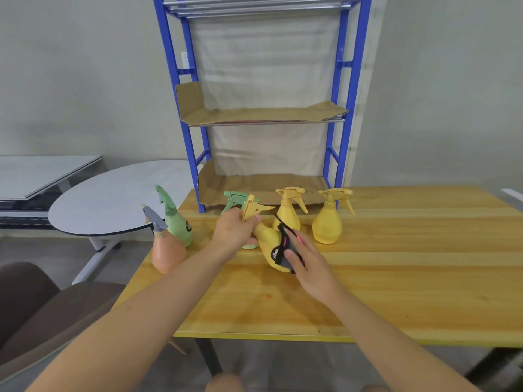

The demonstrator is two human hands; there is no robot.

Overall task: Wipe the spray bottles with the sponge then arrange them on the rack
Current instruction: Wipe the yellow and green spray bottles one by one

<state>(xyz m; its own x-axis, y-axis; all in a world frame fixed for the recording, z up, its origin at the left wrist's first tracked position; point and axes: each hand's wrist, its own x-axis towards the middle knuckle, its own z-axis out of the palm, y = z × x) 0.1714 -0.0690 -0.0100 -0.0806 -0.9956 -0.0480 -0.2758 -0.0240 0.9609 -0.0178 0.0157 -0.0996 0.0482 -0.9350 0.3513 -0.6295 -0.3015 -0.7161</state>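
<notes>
One yellow spray bottle is held tilted over the wooden table. Its long axis is run from the neck, gripped by the left hand, down and across to the body, against which a dark sponge is clasped and pressed by the right hand. The blue rack is found well beyond both hands against a grey wall, and a second yellow bottle is left upright just beyond the right hand.
</notes>
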